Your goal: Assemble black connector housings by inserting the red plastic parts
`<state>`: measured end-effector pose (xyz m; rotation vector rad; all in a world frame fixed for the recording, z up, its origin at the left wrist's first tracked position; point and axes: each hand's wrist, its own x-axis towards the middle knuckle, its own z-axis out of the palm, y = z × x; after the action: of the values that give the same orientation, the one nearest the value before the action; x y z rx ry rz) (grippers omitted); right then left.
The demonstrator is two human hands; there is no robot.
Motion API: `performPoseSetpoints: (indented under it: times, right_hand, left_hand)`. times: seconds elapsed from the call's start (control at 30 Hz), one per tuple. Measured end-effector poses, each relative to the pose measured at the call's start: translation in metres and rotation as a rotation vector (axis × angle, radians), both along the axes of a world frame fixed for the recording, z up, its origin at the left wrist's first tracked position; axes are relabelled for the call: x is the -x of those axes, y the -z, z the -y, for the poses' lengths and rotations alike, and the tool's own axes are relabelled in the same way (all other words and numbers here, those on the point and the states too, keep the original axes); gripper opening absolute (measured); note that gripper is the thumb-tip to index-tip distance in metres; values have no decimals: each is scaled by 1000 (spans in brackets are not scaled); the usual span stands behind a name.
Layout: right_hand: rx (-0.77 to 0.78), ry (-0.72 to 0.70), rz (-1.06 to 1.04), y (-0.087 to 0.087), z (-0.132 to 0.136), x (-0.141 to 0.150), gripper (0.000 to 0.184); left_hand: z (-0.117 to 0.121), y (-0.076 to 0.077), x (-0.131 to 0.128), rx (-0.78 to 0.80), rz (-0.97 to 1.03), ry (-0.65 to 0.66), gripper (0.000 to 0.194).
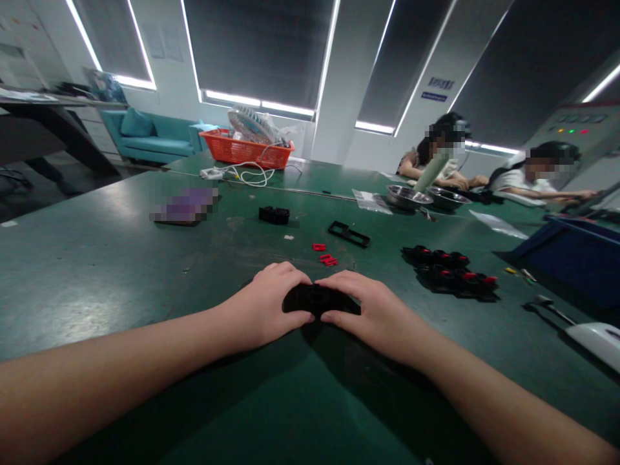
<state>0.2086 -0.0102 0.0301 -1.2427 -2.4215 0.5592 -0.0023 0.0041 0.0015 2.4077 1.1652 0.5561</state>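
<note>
A black plastic part (317, 298) is held near the table's front, between both hands. My left hand (276, 300) grips its left end, thumb on the near side and fingers over the far side. My right hand (371, 307) pinches the right end the same way. Much of the part is hidden by the fingers. Just beyond lie several small red plastic pieces (328, 259), a black rectangular frame (349, 234) and a small black block (274, 215). To the right sit black assemblies with red inserts (455, 281).
The green table (121, 271) carries a blurred purple phone-like object (186, 205), a white cable (252, 174) and an orange basket (242, 150). Metal bowls (407, 197) stand at the back right. A blue bin (576, 258) and a white-handled tool (598, 342) are at right. Two people sit across.
</note>
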Motion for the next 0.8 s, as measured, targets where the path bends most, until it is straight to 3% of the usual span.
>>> performPoseSetpoints:
  times: [0.8]
  right_hand:
    - [0, 1, 2, -1, 1, 1, 34]
  left_hand:
    - [0, -1, 0, -6, -7, -4, 29]
